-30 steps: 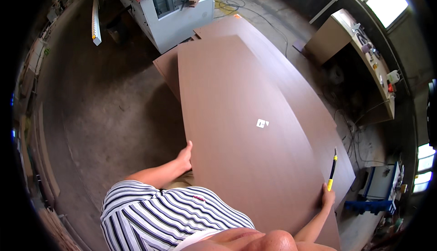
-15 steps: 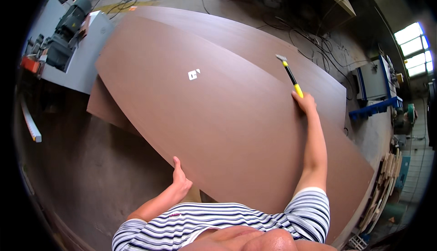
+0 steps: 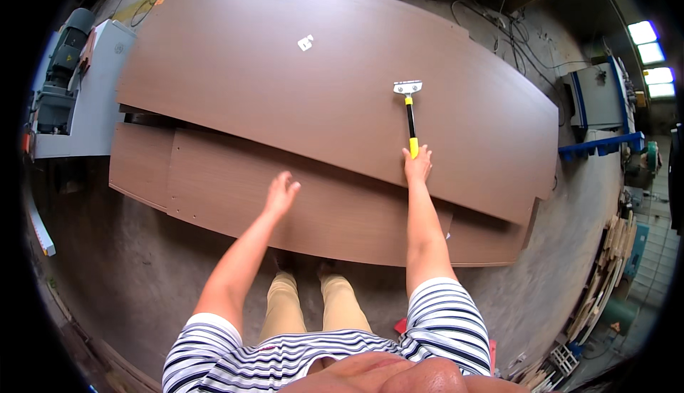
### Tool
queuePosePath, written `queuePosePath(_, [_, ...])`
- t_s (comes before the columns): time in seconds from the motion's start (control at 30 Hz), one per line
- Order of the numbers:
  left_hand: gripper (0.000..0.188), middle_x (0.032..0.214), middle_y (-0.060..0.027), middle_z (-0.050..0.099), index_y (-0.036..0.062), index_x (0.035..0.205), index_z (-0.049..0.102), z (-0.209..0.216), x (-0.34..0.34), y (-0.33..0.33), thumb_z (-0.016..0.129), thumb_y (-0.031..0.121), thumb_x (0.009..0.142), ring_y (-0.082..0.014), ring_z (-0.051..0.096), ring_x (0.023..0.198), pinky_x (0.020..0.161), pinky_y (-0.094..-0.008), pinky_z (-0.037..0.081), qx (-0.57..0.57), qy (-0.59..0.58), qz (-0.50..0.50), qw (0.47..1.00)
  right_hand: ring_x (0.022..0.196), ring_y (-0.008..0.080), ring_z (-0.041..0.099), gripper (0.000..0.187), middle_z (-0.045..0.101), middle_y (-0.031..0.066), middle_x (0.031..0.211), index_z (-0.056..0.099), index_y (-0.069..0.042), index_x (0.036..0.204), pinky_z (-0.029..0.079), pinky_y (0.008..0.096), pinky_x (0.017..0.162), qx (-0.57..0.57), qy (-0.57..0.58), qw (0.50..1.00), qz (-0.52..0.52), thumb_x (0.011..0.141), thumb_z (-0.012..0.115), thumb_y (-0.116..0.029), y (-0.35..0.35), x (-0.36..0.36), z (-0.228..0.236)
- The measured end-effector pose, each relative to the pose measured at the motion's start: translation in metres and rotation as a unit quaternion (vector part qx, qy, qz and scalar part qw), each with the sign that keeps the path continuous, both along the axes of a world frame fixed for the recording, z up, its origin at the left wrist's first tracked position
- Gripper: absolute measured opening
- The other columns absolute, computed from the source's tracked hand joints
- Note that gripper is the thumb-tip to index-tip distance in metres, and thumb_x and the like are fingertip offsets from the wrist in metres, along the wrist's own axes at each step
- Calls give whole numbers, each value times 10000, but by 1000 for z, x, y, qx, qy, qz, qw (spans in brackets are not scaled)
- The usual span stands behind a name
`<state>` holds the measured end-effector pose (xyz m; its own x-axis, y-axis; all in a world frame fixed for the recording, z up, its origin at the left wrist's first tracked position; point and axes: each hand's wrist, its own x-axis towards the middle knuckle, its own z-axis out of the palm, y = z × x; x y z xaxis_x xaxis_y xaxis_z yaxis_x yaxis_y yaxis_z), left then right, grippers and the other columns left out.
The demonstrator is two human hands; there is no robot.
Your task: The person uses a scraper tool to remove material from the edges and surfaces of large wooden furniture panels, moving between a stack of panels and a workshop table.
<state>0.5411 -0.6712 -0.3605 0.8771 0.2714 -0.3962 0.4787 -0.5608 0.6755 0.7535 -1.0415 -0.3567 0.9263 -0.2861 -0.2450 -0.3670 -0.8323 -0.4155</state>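
My right hand (image 3: 417, 164) is closed round the yellow and black handle of a scraper (image 3: 410, 119), whose wide metal head points away from me. The scraper is over a large brown panel (image 3: 263, 83) that bears a small white label (image 3: 305, 42). My left hand (image 3: 283, 192) holds nothing, its fingers loosely bent and apart, above a lower brown panel (image 3: 335, 211). The upper panel lies slantwise on the others, leaving the near strip of the lower one uncovered.
A grey machine with a motor (image 3: 68, 54) stands by the panels' left end. Cables (image 3: 516, 40) trail over the floor at the far right. A blue-framed stand (image 3: 598, 147) is at right, and a stack of boards (image 3: 605, 272) lies nearer.
The upper panel, slanting toward my body before, has shifted away and lies across the pile. My left hand has left its edge. The scraper has come left, still in my right hand.
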Motion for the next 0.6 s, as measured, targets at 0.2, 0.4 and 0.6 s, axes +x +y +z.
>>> queuePosePath(0.2, [798,1566,-186,192,247,1523,224,-8,110,90,647,410,866,-359,216,1439,1150,-477,261,367,-36,-116,922,1393,358,331,711,421,214,1452,440,-14,1385,210,564,1139,13,-174,983,63,848,706,-396,-28,1,-38])
queuePosePath(0.4, [789,1511,-265,279,277,1526,222,-6,144,110,633,420,868,-422,318,1380,1122,-473,314,483,-1,-183,856,1439,301,261,819,350,132,1523,281,-48,1492,125,506,1177,46,-184,978,88,868,690,-386,-46,-50,-44])
queuePosePath(0.6, [783,1461,-314,332,248,1521,242,-11,161,109,637,414,866,-463,391,1323,1084,-474,373,485,-11,-215,848,1452,287,228,844,311,96,1550,246,-97,1514,97,500,1180,9,-199,973,120,868,664,-447,-59,-25,-51])
